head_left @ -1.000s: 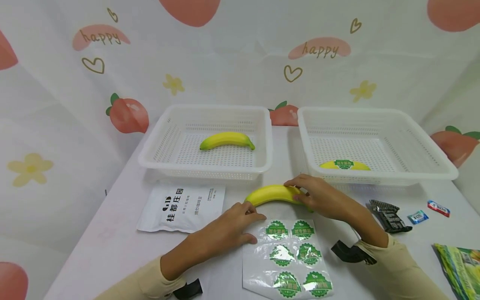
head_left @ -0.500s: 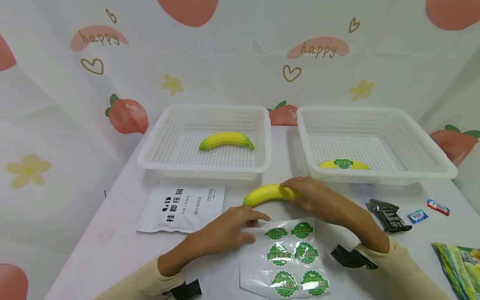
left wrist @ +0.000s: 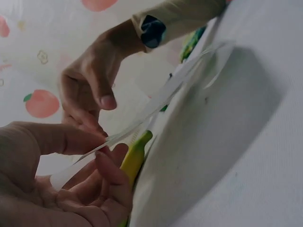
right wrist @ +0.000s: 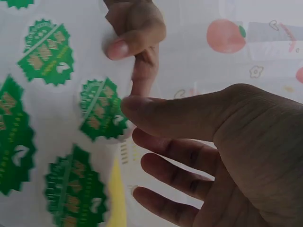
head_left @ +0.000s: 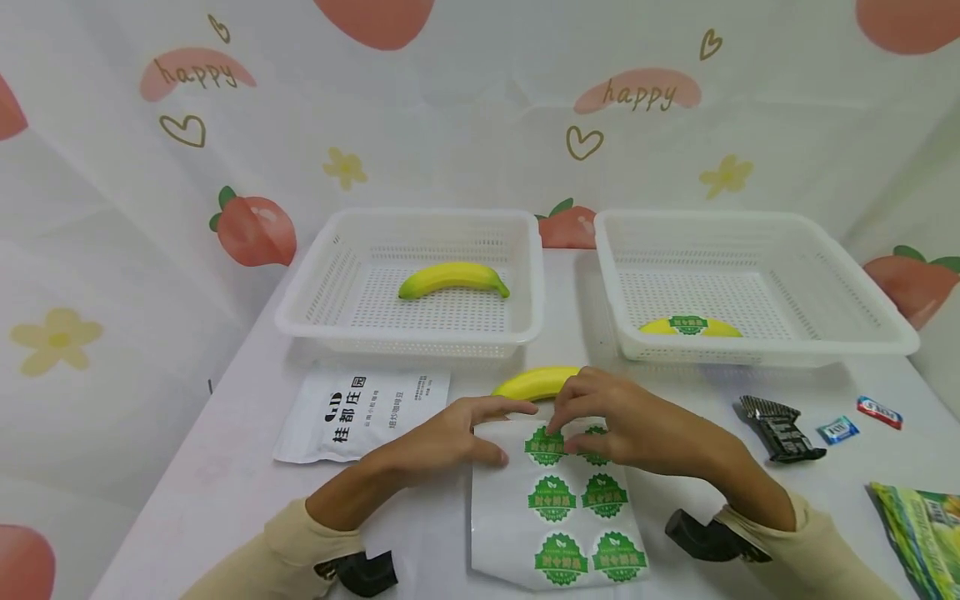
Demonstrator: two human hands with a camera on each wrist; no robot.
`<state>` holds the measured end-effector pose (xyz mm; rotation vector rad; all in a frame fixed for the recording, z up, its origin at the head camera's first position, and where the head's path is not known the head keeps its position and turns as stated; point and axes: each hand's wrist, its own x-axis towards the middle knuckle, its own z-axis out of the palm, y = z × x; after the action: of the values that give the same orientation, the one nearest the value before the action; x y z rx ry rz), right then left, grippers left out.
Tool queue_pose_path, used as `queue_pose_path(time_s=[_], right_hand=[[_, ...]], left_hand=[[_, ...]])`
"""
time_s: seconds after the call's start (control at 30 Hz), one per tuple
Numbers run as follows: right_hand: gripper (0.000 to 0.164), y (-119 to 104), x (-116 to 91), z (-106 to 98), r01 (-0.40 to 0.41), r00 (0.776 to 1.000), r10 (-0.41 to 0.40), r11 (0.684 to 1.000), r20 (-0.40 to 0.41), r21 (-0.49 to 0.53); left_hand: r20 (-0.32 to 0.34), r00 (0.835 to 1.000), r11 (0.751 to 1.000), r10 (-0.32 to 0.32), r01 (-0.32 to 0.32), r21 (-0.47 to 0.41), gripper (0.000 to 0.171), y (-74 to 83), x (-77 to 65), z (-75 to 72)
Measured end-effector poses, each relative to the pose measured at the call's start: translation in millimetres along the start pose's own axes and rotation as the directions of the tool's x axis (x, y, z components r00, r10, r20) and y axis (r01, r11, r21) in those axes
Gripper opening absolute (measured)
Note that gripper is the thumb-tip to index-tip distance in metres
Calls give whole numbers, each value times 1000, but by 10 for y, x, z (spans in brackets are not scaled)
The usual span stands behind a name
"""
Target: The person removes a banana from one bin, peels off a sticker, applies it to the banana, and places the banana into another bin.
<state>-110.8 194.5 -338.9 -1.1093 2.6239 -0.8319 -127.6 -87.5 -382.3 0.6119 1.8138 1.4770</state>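
My left hand [head_left: 438, 433] pinches the upper left edge of a white sheet [head_left: 497, 521] of round green stickers, between thumb and fingers. In the left wrist view the sheet slants up off the table. My right hand [head_left: 645, 425] reaches over the sheet's top edge. Its thumb and index finger, slightly apart, meet the rim of the upper left sticker [right wrist: 102, 106], which lies flat on the sheet. Just behind the sheet a yellow banana [head_left: 531, 384] rests on the table, partly hidden by the right hand.
Behind stand two white baskets, the left basket [head_left: 408, 337] with a plain banana [head_left: 453, 281], the right basket [head_left: 780, 346] with a stickered banana [head_left: 708, 328]. A white pouch [head_left: 360, 417] lies left; a black wrapper [head_left: 782, 429], small packets [head_left: 838, 430] and a green-yellow bag [head_left: 922, 533] lie right.
My right hand has let go of the banana and come forward over the sheet's top stickers. My left hand has left the banana, taken the sheet's edge and tilted it up.
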Motion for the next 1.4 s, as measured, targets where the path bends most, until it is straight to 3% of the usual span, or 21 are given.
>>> queue_pose_path(time_s=[0.23,0.53,0.7,0.83,0.97,1.03,1.17,1.3,1.4], right_hand=[[27,17,13,33,-64,996,64,998,69,-4],[29,22,8,49,-77,995,76,997,63,17],[18,32,10,34,-57,996,56,998,69,7],[15,58,11,15,-40,997,39,999,66,13],[18,78,9,-16,-68,996,68,998,50,14],[18,85,6,-36,-79,996,79,997,29,8],[16,92,-9,-78,-86,996,85,996,-36,-9],[16,86,-21,-100,-67,992,65,998,-110,-17],[19,75,-26,-97,-13,984,6,999,-176,-39]], left_hand=[[12,998,964,-63,64,-257,70,24,2,-4],[42,997,911,-66,77,-405,71,12,10,-18],[38,997,912,-65,75,-402,71,-3,22,-29],[-19,998,961,-65,57,-270,71,-25,38,-26],[-118,993,1000,-16,16,3,67,-49,61,-1],[-148,989,991,19,2,136,61,-56,63,24],[-171,982,941,77,-15,338,47,-46,32,89],[-177,978,899,108,-20,436,32,0,-17,152],[-180,975,888,129,-33,458,30,51,-51,181]])
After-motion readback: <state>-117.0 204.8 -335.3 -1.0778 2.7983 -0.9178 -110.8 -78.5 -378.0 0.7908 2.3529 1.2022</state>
